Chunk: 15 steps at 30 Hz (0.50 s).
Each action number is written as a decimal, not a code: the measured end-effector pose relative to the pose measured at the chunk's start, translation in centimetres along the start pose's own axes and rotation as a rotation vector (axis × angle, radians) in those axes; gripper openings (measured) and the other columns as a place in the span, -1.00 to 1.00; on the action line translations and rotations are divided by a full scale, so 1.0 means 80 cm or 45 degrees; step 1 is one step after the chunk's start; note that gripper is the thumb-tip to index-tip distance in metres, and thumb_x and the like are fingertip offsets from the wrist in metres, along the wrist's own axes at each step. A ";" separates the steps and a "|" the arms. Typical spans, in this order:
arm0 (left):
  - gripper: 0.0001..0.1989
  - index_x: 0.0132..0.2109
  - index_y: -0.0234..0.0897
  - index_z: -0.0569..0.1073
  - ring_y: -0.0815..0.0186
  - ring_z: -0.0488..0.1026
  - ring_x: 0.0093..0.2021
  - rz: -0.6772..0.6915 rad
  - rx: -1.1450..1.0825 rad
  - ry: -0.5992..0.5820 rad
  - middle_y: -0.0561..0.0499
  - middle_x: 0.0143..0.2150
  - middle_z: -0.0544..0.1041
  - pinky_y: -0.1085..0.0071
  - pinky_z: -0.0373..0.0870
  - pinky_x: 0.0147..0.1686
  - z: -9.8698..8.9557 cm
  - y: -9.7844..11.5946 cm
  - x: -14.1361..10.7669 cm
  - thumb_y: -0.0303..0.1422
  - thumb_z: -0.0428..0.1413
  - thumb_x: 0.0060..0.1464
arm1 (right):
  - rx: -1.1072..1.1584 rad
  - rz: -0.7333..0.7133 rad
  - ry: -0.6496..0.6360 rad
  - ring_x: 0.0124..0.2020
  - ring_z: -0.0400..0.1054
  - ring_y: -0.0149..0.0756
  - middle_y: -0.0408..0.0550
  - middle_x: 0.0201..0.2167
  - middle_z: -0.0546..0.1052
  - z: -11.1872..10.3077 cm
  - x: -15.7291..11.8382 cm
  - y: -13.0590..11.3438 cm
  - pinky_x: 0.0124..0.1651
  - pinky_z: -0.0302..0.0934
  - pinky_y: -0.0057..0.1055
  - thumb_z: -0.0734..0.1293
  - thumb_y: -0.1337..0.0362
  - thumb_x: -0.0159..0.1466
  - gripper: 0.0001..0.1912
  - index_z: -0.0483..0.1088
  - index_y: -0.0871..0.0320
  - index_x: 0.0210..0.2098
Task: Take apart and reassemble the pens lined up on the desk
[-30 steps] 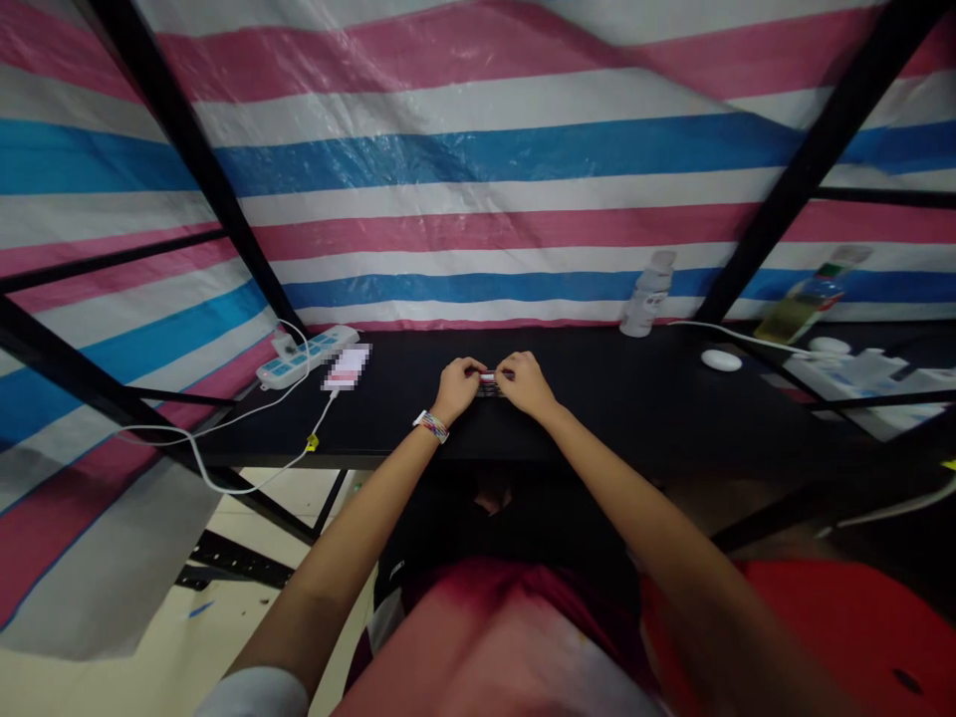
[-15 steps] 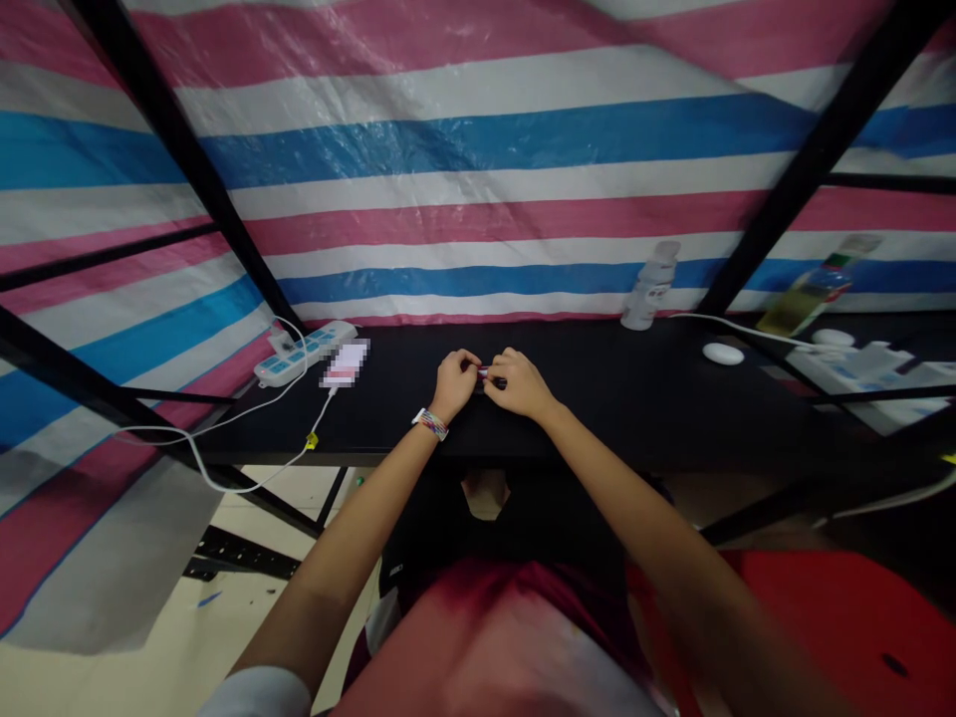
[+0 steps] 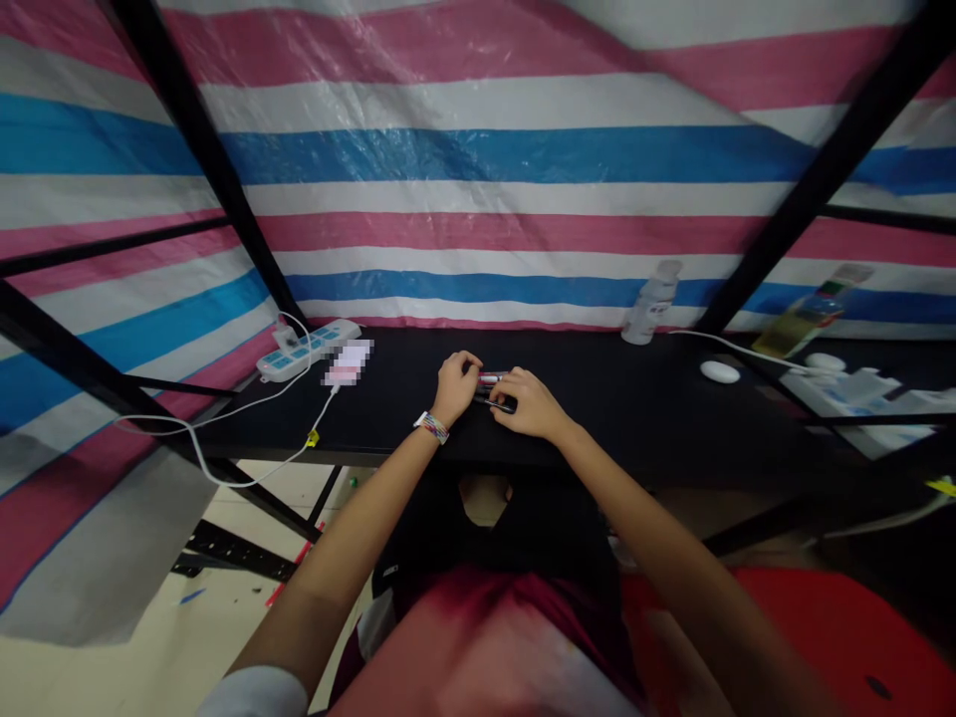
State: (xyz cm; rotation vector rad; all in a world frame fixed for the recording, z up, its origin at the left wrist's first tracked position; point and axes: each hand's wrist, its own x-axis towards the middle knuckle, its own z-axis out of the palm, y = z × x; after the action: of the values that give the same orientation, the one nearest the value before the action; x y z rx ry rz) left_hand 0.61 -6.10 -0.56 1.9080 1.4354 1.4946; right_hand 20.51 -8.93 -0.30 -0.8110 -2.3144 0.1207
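Observation:
Both hands are close together over the black tabletop. Between them lies a slim pen-like thing with red and white parts. Nearer to me is a dark pen-like stick with a shiny edge. My left hand, a woven colourful band on its wrist, is closed at the left ends of these things; its fingertips are partly hidden. My right hand has its fingers bent over the right side, closed on the dark stick. The exact kind of both small things is too small to tell.
At the left are a white power strip, a phone and its white cable. A clear bottle, a white oval thing and a bottle of yellowish liquid stand rightward. Striped sheeting hangs behind; a red stool is below right.
My right hand has shifted slightly right, away from my left hand. More of the red and white thing and the dark stick now shows. The camera view has tilted a little.

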 end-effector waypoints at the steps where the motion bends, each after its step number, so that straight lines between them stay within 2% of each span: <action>1: -0.78 -0.28 -0.21 0.53 0.15 0.53 -0.11 0.006 -0.014 -0.006 -0.04 -0.22 0.60 0.22 0.42 0.04 0.000 0.001 0.000 -0.59 0.09 0.24 | 0.024 0.002 -0.005 -0.18 0.39 -0.09 -0.07 -0.31 0.62 -0.001 -0.003 0.001 -0.01 0.26 -0.17 0.48 0.40 0.20 -0.86 0.56 0.07 -0.26; 5: -0.80 -0.26 -0.21 0.53 0.16 0.53 -0.10 0.061 -0.082 -0.042 -0.04 -0.21 0.58 0.25 0.42 0.05 -0.005 0.010 -0.004 -0.54 0.10 0.30 | 0.140 0.033 0.062 -0.17 0.47 -0.12 -0.07 -0.30 0.64 0.000 -0.008 0.009 0.06 0.33 -0.14 0.42 0.44 0.23 -0.79 0.63 0.06 -0.19; 10: -0.75 -0.13 -0.20 0.59 0.15 0.55 0.04 0.202 -0.217 -0.061 -0.09 -0.08 0.60 0.26 0.43 0.14 -0.012 0.023 -0.010 -0.34 0.02 0.48 | 0.313 0.194 0.366 -0.21 0.54 -0.14 0.00 -0.24 0.65 0.000 -0.002 0.015 -0.05 0.42 -0.19 0.37 0.35 0.31 -0.81 0.66 0.08 -0.18; 15: -0.93 -0.11 -0.22 0.59 0.16 0.59 -0.02 0.181 -0.243 -0.121 -0.08 -0.08 0.66 0.27 0.46 0.09 -0.009 0.019 -0.008 -0.37 0.20 0.34 | 0.495 0.424 0.593 -0.17 0.59 -0.07 0.05 -0.20 0.70 -0.005 0.005 0.019 -0.04 0.45 -0.16 0.39 0.21 0.32 -0.81 0.66 0.09 -0.20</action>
State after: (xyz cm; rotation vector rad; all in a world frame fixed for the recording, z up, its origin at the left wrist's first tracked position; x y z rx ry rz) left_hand 0.81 -7.55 0.52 1.9679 1.0952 1.5197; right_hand 21.32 -7.57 -0.19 -0.9010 -1.6394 0.4617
